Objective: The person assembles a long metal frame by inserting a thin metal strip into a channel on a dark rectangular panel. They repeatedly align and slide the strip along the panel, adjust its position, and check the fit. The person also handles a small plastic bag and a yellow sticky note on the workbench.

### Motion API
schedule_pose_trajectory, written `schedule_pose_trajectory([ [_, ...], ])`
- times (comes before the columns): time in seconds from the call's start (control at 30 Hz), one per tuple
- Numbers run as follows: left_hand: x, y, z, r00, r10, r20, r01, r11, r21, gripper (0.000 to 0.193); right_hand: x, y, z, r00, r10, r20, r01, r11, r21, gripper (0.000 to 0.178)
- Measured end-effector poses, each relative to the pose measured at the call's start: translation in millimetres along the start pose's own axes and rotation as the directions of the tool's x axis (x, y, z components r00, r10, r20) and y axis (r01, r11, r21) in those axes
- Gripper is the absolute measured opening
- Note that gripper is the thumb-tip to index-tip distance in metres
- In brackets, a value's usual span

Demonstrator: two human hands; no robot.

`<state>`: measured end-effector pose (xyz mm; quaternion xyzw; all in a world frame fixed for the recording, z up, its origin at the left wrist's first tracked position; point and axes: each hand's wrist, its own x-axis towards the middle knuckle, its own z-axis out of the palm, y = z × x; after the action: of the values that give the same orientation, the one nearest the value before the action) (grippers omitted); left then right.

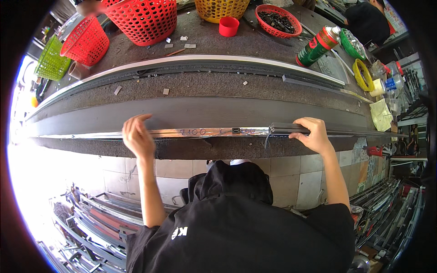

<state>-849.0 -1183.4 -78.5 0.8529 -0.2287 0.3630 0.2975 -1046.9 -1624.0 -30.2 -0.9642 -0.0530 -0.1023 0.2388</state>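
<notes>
Long metal rail (205,132) along the table's (205,86) near edge.
Left hand (138,136) rests released on it; right hand (312,134) grasps, apparently, a dark strip (291,128); bare carpet beyond.

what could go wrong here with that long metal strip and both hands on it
The long metal strip lies along the bench's front edge; it might slide off. The left hand rests flat on the strip's thin edge and could get cut. The right hand grips a dark bar on it; fingers could be pinched.
</notes>
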Motion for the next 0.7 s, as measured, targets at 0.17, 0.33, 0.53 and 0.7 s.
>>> schedule_pose_trajectory([
  [0.17, -18.1, -40.9, 8.8, 0.974, -0.215, 0.069, 0.22, 0.972, -0.077, 0.057, 1.2, -4.3, 1.1, 1.0, 0.019, 0.011, -0.019, 1.0, -0.001, 0.042],
  [0.33, -21.0, -37.2, 12.6, 0.972, -0.232, 0.037, 0.235, 0.963, -0.133, 0.064, 10.4, -23.7, 17.8, 0.999, -0.047, -0.01, 0.047, 0.999, -0.007, 0.04],
  [0.53, -20.7, -37.5, 10.9, 0.981, -0.192, -0.019, 0.186, 0.966, -0.182, 0.066, 40.6, -69.4, 51.8, 0.99, -0.131, -0.051, 0.131, 0.991, -0.005, 0.038],
  [0.7, -19.3, -35.3, 11.2, 0.982, -0.183, -0.045, 0.171, 0.966, -0.192, 0.076, 69.0, -109.3, 81.0, 0.987, -0.15, -0.065, 0.151, 0.988, 0.019, 0.037],
])
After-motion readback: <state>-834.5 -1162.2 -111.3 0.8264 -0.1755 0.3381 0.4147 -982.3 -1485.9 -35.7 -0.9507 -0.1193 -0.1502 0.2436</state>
